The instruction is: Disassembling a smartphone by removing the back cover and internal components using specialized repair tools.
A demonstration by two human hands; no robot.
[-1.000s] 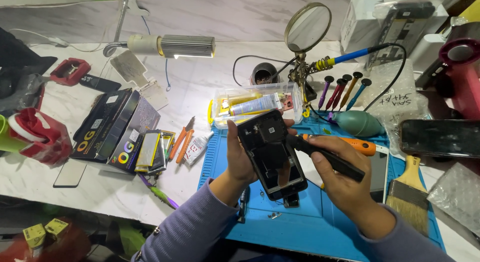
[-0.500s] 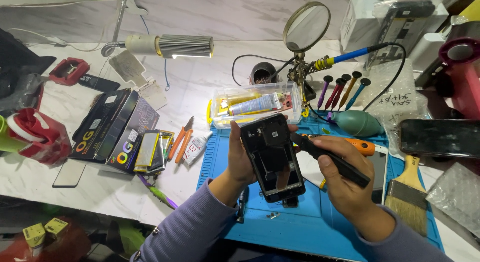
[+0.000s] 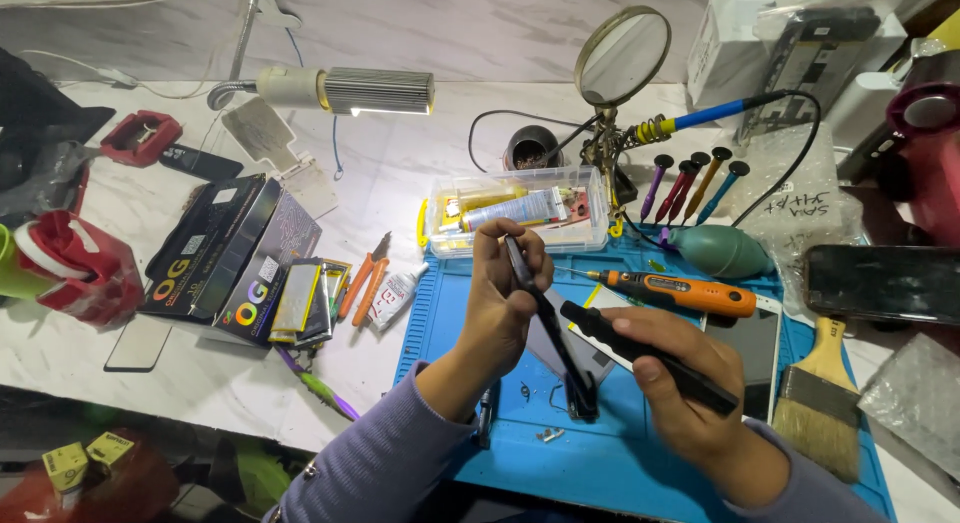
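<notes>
My left hand (image 3: pixel 505 308) grips a dark phone (image 3: pixel 548 328) by its upper end and holds it edge-on to me, tilted, with its lower end near the blue work mat (image 3: pixel 620 463). My right hand (image 3: pixel 680 388) is closed around a black pen-shaped tool (image 3: pixel 650 358), whose tip points left toward the phone's side. An orange electric screwdriver (image 3: pixel 675 291) lies on the mat just behind my hands.
A clear plastic box of tubes (image 3: pixel 515 211) stands behind the mat. Also around: a magnifier on a stand (image 3: pixel 620 58), a row of screwdrivers (image 3: pixel 690 183), a green air blower (image 3: pixel 722 251), a paintbrush (image 3: pixel 822 403), a lit lamp (image 3: pixel 345 91), flat boxes and batteries (image 3: pixel 240 268) at left.
The phone has been turned from facing me with its open back to edge-on. My left hand's grip has shifted to its top end; the black tool stays in my right hand.
</notes>
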